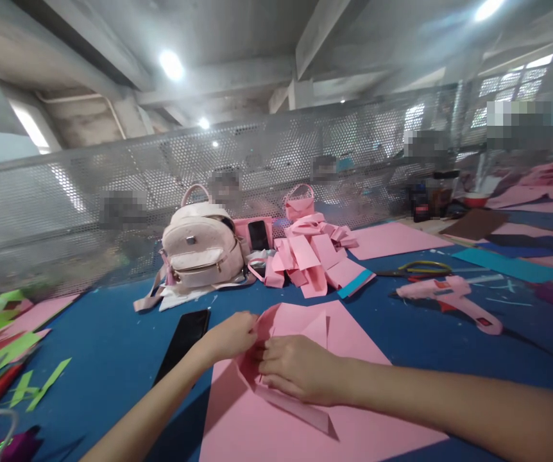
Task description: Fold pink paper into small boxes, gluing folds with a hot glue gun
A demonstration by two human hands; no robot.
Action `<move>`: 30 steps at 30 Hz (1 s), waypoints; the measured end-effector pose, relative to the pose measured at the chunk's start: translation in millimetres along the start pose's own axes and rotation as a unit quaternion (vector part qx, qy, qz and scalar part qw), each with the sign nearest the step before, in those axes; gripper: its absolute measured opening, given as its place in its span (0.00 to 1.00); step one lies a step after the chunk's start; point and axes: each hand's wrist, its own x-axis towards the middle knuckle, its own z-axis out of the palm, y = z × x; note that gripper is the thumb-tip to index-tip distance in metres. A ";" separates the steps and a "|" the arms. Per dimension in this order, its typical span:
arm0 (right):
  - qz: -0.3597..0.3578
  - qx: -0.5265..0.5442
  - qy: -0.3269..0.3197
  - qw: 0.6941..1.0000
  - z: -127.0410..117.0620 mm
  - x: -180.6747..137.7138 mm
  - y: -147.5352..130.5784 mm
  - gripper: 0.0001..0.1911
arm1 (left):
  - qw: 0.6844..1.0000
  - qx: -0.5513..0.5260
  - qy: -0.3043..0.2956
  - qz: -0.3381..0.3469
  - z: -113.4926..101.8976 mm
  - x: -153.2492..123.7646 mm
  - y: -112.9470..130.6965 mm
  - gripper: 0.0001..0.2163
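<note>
A folded pink paper piece (305, 418) with raised, bent sides lies on a large flat pink sheet (377, 417) on the blue table. My left hand (233, 337) is closed on its upper left side, the fingertips partly hidden behind the paper. Reaching in from the right, my right hand (300, 369) has its fingers bent together against the inside of the same raised side. The fingertips of both hands almost meet there. A black phone (185, 340) lies by my left wrist.
Behind stand a pale backpack (202, 247) and a heap of pink paper pieces (305, 256). On the right lie a pink glue gun (450, 298), yellow-handled scissors (421, 268) and a blue strip (512, 266). Green paper scraps (48, 385) lie left. A perforated metal screen (257, 144) borders the table.
</note>
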 end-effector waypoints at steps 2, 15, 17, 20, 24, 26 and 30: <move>-0.023 0.029 -0.010 0.999 -3.4 -0.8 -3.3 0.16 | 1.000 -0.001 0.004 -0.004 1.2 0.1 -0.9 0.11; 0.127 0.002 0.037 0.991 1.3 1.8 3.6 0.14 | 1.000 -0.027 0.004 0.014 6.0 1.9 -6.1 0.11; 0.151 -0.038 0.035 0.987 2.2 3.5 6.6 0.16 | 0.999 -0.028 -0.001 0.014 6.9 2.8 -7.5 0.10; 0.167 -0.079 0.033 0.982 4.2 4.7 9.9 0.16 | 0.999 -0.034 -0.002 0.015 6.6 2.1 -7.0 0.10; 0.139 -0.107 0.047 0.983 10.1 4.3 12.1 0.17 | 0.999 -0.051 0.001 0.016 4.3 -1.5 -3.7 0.11; 0.126 -0.135 0.053 0.981 13.7 4.1 12.7 0.18 | 0.998 -0.056 0.005 0.013 4.3 -2.5 -3.6 0.11; 0.103 -0.204 0.043 0.973 15.6 3.0 10.7 0.19 | 0.998 -0.059 0.027 -0.002 8.1 0.8 -9.1 0.10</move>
